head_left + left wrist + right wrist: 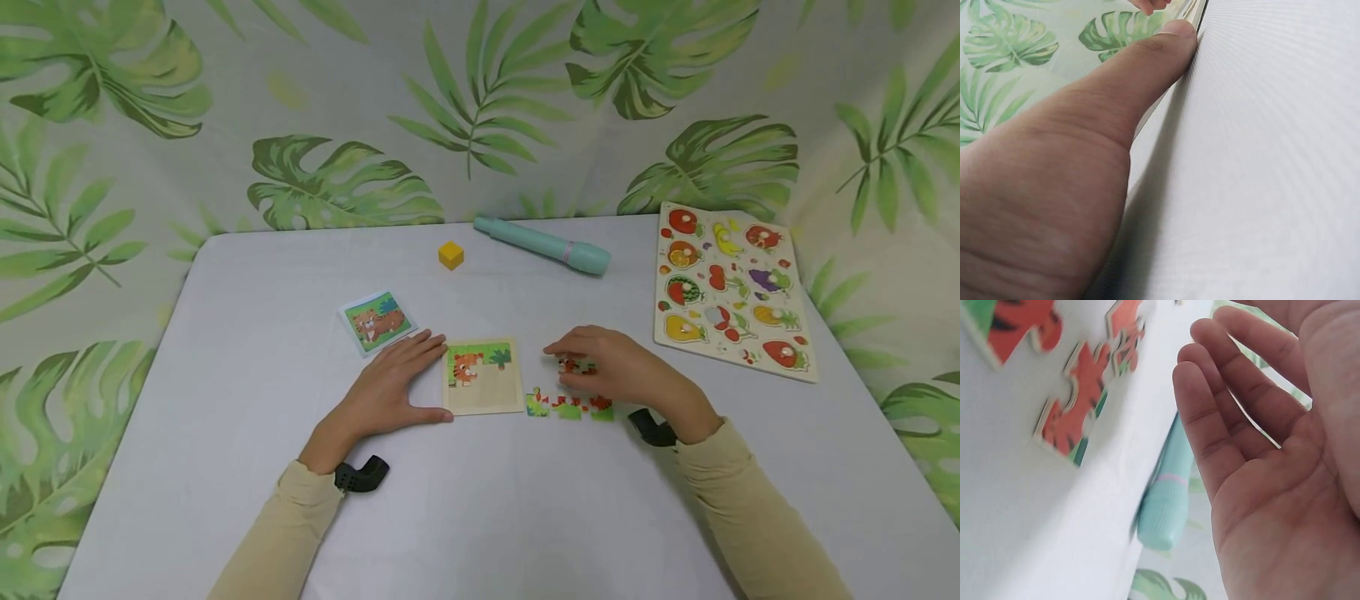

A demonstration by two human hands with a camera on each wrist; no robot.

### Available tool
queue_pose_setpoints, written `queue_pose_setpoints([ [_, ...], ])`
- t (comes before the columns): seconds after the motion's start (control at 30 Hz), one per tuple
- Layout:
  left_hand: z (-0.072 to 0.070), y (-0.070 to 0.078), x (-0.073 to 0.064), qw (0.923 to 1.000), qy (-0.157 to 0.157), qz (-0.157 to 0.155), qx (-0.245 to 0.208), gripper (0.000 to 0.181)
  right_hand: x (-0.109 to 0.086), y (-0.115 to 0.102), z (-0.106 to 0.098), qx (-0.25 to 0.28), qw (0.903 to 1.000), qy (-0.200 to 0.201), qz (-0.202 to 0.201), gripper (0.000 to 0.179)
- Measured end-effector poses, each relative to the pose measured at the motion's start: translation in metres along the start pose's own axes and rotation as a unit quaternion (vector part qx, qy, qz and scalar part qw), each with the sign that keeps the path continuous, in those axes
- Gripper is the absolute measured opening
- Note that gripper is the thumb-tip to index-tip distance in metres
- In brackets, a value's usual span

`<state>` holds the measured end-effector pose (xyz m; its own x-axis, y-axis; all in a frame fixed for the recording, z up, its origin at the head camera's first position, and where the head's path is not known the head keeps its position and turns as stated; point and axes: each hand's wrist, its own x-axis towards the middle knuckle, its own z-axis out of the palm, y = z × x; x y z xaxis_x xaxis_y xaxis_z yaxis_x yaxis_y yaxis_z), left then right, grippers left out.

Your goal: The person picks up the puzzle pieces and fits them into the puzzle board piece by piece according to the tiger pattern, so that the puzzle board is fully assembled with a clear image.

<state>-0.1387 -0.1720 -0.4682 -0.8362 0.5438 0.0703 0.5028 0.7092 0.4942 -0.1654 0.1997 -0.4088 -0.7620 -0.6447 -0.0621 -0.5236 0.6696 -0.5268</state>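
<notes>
Wood shows bare from three to seven o'clock in the puzzle tray (491, 402) between the hands; the tiger's face (467, 367) and tree (499, 357) fill its top, so it seems under half done, with the loose pieces (570, 412) near four o'clock left to fit. At nine o'clock the left hand (386, 383), fingers straight, grips nothing; at three the right hand (617, 367) hangs over pieces, fingers softly bent, thumb apart, none seen in hold.

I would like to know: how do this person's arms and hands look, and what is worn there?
The left sleeve and right sleeve are plain beige and wrinkled. Beside each sleeve's end sits a small, bent black device. The left hand and right hand wear no gloves.
</notes>
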Motion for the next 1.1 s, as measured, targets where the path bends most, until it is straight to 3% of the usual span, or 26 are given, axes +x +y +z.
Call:
queue_pose_setpoints([
  [0.8,-0.002,0.002,0.0,1.0,-0.003,-0.002,0.001,0.104,-0.012,0.018,-0.003,-0.026,0.9988,-0.01,0.04,0.042],
  [1.1,-0.003,0.003,0.0,1.0,-0.004,-0.001,0.002,0.104,-0.011,0.021,-0.001,-0.028,0.999,-0.007,0.035,0.043],
])
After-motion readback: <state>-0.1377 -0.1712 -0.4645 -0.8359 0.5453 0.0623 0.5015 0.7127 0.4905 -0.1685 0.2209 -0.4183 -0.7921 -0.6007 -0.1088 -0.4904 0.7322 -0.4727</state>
